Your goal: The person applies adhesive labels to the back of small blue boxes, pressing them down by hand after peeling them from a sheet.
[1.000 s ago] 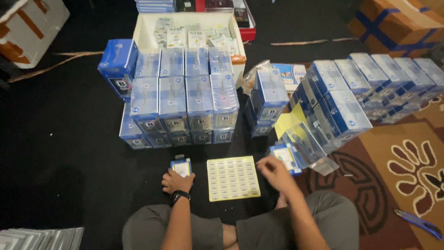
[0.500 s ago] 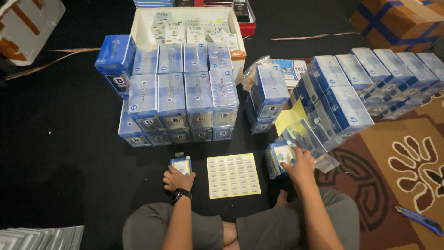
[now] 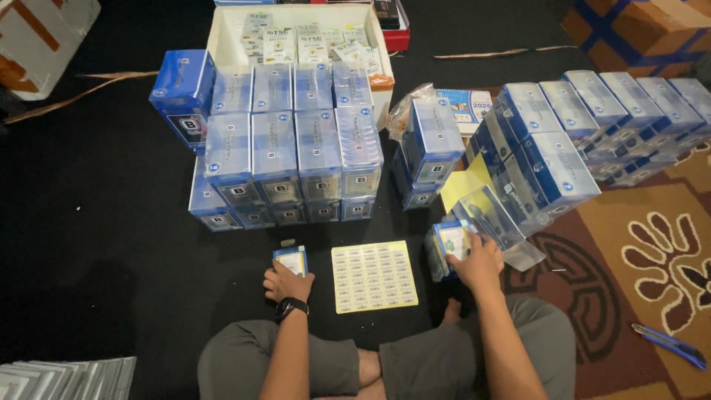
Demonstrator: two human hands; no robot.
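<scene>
I sit cross-legged on a dark floor. My left hand [image 3: 287, 285], with a black watch on the wrist, holds a small blue-and-white packet [image 3: 292, 260] upright on the floor. My right hand [image 3: 475, 262] rests on a small pile of similar blue packets [image 3: 449, 241] beside my right knee, gripping the top one. Between my hands lies a yellow sheet of small stickers [image 3: 372, 275]. In front stands a stack of blue boxes wrapped in clear film [image 3: 292, 144].
A second row of blue boxes [image 3: 585, 130] leans at the right, with clear wrap and yellow paper [image 3: 474, 192]. A white box of packets [image 3: 304, 37] sits behind. A blue cutter [image 3: 670, 346] lies on the patterned rug. Cardboard boxes [image 3: 652, 26] stand at the far right.
My right hand moved from the sticker sheet's right edge to the pile of blue packets at the right. My left hand stayed on its packet.
</scene>
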